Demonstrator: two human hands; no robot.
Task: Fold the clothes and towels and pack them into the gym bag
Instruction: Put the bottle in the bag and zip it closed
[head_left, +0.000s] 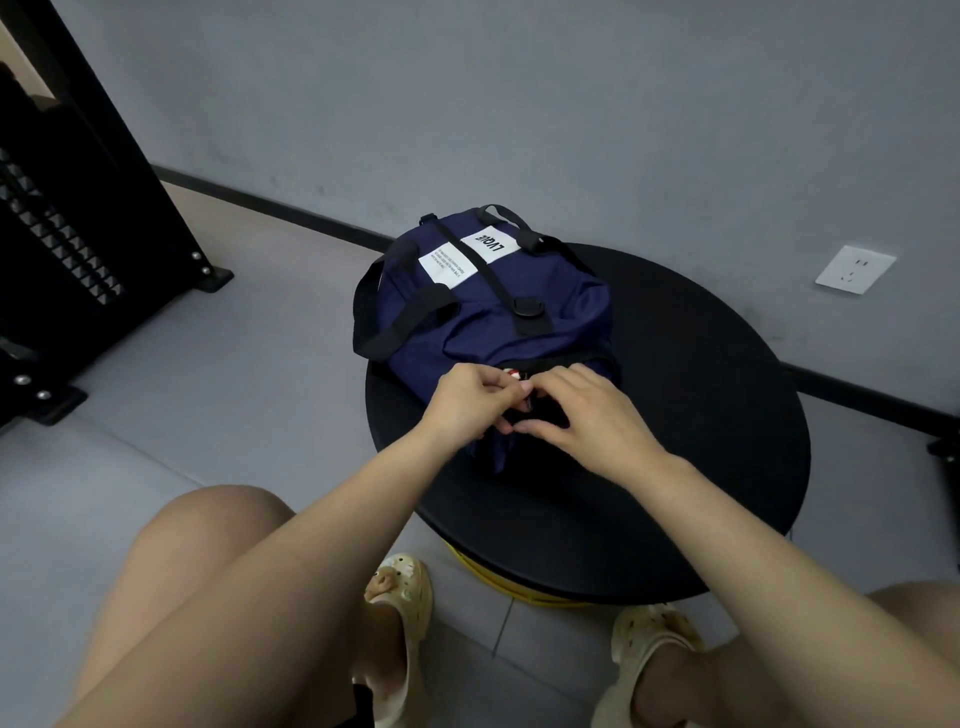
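Bag (488, 306): navy, soft fabric, laid on its side on the round table (727, 441), toward the rim nearest the wall.
Zip (524, 387): at the bag's near end, between both hands.
Left hand (467, 402): fingers curled, the zip area pinched.
Right hand (587, 415): fingers curled on the fabric beside the zip.
Handling: judged light, limp and yielding; cloth is best held taut beside the zip.
Carrying: the black straps (410, 306) are best gripped.
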